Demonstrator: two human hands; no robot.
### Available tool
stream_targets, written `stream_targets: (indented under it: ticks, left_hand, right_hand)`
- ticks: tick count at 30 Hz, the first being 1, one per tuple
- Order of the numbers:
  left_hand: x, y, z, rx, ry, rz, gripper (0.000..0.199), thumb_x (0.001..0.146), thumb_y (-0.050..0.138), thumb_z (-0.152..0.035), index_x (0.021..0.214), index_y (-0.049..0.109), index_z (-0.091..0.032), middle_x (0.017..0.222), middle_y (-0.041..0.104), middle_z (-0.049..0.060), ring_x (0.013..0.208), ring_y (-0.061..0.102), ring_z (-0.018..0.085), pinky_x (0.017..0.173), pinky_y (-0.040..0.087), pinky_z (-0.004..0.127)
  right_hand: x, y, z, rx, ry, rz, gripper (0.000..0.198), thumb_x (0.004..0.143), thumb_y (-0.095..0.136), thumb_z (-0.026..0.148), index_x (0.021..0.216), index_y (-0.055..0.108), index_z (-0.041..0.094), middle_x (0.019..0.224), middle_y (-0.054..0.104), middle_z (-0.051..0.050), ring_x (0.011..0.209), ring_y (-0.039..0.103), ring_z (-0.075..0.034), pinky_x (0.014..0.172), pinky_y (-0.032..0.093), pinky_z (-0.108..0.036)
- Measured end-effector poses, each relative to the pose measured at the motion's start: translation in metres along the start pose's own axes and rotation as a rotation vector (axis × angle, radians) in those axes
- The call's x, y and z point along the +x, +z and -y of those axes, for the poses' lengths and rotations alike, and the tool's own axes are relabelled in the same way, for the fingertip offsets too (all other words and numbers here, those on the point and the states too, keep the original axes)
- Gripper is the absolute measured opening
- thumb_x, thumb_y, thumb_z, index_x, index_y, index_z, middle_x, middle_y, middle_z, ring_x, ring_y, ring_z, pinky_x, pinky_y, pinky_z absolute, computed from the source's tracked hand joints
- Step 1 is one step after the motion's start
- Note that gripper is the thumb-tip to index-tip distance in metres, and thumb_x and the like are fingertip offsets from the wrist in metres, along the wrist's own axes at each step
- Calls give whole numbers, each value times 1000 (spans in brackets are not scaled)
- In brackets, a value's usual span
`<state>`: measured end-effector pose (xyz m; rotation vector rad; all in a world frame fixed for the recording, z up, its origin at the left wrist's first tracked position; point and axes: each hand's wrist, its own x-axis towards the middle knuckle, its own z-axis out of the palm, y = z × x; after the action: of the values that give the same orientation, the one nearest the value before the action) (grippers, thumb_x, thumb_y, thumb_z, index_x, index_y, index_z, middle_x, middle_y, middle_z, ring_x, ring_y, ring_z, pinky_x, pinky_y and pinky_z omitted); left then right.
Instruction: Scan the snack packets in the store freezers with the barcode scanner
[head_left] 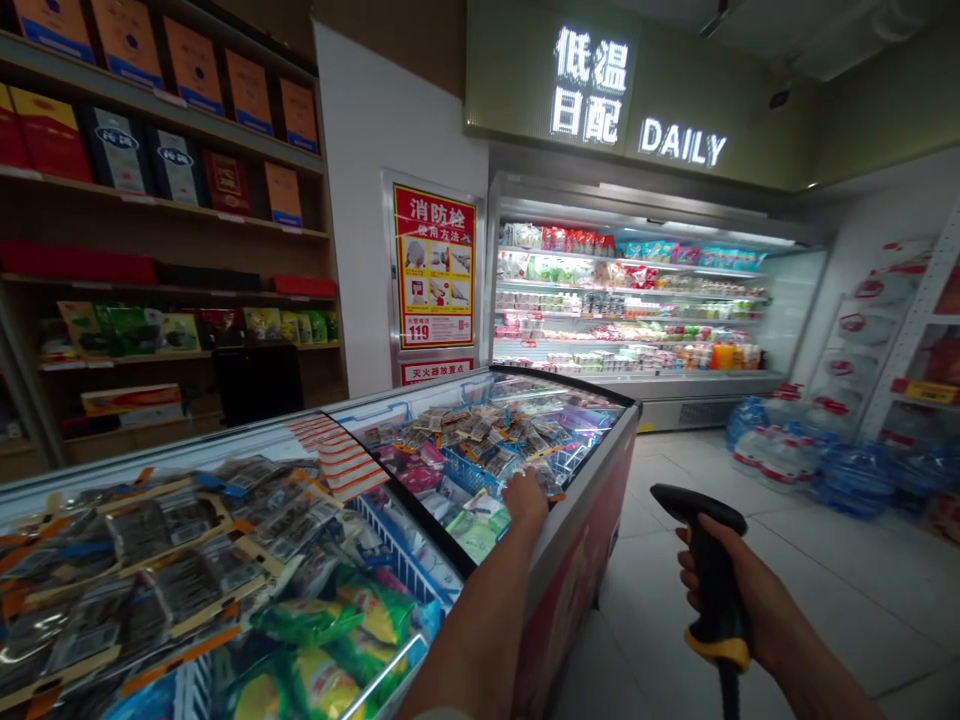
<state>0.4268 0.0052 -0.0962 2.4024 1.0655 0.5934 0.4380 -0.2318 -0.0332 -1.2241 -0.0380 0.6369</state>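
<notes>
Head view: shop interior – wooden shelves point(337, 380) left of the freezer, lit chilled cabinet point(667, 414) beyond its far end, water bottles point(859, 480) on the tiled floor point(645, 620) to its right. Long glass-topped freezer point(592, 545) is the landmark.

Flat packets, dark contents: one heap point(187, 515) at the freezer's near left, another heap point(480, 425) in its far part, on and around a blue basket point(456, 470). Packets look light and bendy, film probably slick, so they may slide off each other; edge or corner pinch seems best. Unlikely to be fragile.

Black scanner point(712, 580) with yellow trim is outside the freezer, right of its side wall, above the floor. Looks rigid, fairly light, maybe top-heavy; handle is the place to hold, cable hanging below could tug.

Left hand point(526, 497): arm slants across the freezer's near rim, fingers forward and down at the near edge of the far heap. Grip state – can't tell; fingertips too small and blurred to show whether a packet is pinched.

Right hand point(750, 590): comes in from lower right, clear of the freezer, grip clamped round the scanner's handle, fingers curled in front, scanner head aimed roughly toward the freezer.
</notes>
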Motion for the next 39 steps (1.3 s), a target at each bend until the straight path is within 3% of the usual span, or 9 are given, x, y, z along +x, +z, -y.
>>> stream_targets:
  ticks: [3, 7, 11, 15, 24, 29, 35, 39]
  left_hand:
    - [7, 2, 6, -75, -15, 26, 39, 67, 51, -17, 106, 50, -18, 92, 59, 12, 89, 52, 23, 73, 37, 32]
    - [14, -12, 28, -382, -43, 83, 51, 56, 58, -6, 105, 52, -18, 82, 59, 5, 75, 54, 15, 64, 39, 23]
    - [7, -44, 61, -667, 1, 34, 53, 55, 55, -3, 106, 51, -19, 62, 50, -3, 56, 47, 7, 54, 37, 18]
    - [-6, -84, 93, -839, 58, -84, 51, 56, 53, -3, 104, 52, -19, 58, 43, -6, 54, 42, 5, 52, 36, 16]
    - [-20, -141, 145, -1011, 135, -162, 51, 54, 51, -2, 103, 51, -15, 55, 38, -7, 51, 40, 4, 49, 34, 15]
    - [-31, -162, 168, -889, 97, -210, 51, 54, 50, 0, 103, 52, -16, 58, 45, -6, 54, 45, 5, 52, 36, 16]
    - [-48, -188, 202, -566, -98, -286, 49, 56, 51, 0, 103, 53, -13, 53, 46, -5, 51, 45, 7, 50, 36, 17]
    - [-58, -202, 217, -287, -187, -321, 44, 59, 49, -1, 101, 55, -14, 69, 58, 2, 64, 52, 12, 60, 38, 21]
  right_hand:
    - [1, 8, -3, 1, 7, 17, 26, 66, 57, 37, 81, 47, 18, 46, 49, 4, 37, 45, -9, 35, 36, -20]
    - [-4, 31, -11, -18, 52, 109, 25, 67, 55, 38, 79, 48, 17, 44, 49, 4, 35, 44, -8, 33, 34, -19]
    - [-18, 65, -20, -47, 105, 238, 24, 67, 53, 39, 73, 49, 16, 42, 48, 4, 33, 43, -7, 31, 31, -17]
    - [-35, 100, -28, -115, 118, 334, 26, 68, 51, 43, 72, 50, 17, 42, 47, 5, 32, 42, -7, 31, 30, -17]
    - [-72, 151, -41, -189, 143, 490, 27, 68, 51, 44, 75, 49, 18, 43, 49, 5, 32, 44, -8, 30, 31, -17]
    - [-81, 165, -45, -194, 136, 498, 26, 68, 51, 43, 73, 48, 18, 43, 49, 5, 32, 44, -7, 30, 32, -17]
    - [-76, 165, -49, -198, 108, 473, 26, 68, 52, 42, 74, 49, 17, 42, 48, 5, 32, 43, -7, 30, 33, -17]
    - [-73, 162, -48, -212, 82, 435, 26, 68, 53, 41, 75, 50, 16, 42, 49, 5, 32, 45, -7, 30, 35, -17]
